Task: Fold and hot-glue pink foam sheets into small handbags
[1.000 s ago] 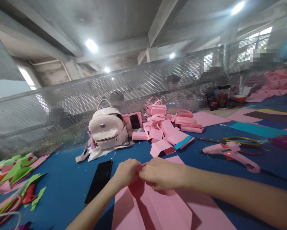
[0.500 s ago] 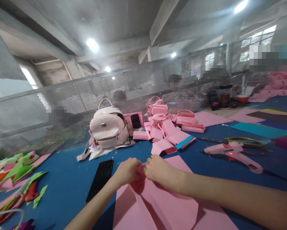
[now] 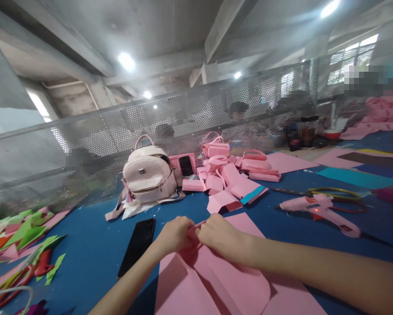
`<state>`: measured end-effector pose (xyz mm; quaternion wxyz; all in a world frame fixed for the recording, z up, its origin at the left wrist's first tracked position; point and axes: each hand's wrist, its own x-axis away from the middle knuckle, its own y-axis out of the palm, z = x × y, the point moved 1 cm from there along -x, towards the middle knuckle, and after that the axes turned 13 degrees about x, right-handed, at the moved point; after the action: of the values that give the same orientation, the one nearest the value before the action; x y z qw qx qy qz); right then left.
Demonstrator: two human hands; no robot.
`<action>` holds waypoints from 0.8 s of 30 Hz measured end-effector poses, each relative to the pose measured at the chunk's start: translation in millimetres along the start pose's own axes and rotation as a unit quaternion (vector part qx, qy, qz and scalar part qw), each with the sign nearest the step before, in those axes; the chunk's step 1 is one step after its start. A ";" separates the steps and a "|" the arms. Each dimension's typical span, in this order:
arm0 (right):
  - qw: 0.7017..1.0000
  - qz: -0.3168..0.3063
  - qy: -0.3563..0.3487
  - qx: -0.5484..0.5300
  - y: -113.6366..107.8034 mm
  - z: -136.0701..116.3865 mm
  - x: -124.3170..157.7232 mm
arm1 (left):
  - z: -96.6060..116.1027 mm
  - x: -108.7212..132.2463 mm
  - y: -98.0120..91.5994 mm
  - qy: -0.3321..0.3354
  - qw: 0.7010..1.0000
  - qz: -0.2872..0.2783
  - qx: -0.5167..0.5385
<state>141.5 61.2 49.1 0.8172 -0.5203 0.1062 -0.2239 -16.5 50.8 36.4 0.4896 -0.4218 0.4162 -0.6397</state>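
Observation:
A large sheet of pink paper (image 3: pixel 239 280), creased and partly folded, lies in front of me over another pink sheet. My left hand (image 3: pixel 175 234) is closed on its far edge, fingers curled over it. Close beside it, my right hand (image 3: pixel 218 234) grips the same edge, knuckles up. Between the two hands a narrow strip of the pink edge stands raised. The fingertips of both hands are hidden. Left of my left hand lies a black phone (image 3: pixel 137 247), flat on the blue table (image 3: pixel 94 245).
A pink glue gun (image 3: pixel 321 212) with a lit red light lies right, near yellow-handled scissors (image 3: pixel 336 194). A white backpack (image 3: pixel 150 175) and a heap of folded pink paper pieces (image 3: pixel 222 173) stand ahead. Red-handled scissors (image 3: pixel 43 262) and green scraps (image 3: pixel 29 232) are left. Behind runs a perforated metal screen (image 3: pixel 196 113).
My right hand has turned slightly and shifted a little right, its fingers curling tighter on the paper edge. The strip between my hands shows more. My left hand has hardly moved.

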 end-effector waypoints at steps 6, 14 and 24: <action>0.999 0.009 0.009 -0.034 4.8 0.8 -1.6 | 0.3 0.3 -0.5 0.033 0.999 0.013 -0.005; 0.978 0.182 0.077 0.073 7.7 -2.3 -9.7 | -6.2 -3.6 2.6 0.003 0.999 0.045 -0.024; 0.991 -0.013 0.102 -0.091 -8.1 16.9 1.4 | 14.3 3.5 -1.7 0.035 0.998 0.037 -0.028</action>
<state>147.5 71.1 63.8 0.7483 -0.5685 0.2019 -0.2758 -4.0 46.0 42.7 0.4860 -0.3974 0.4657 -0.6237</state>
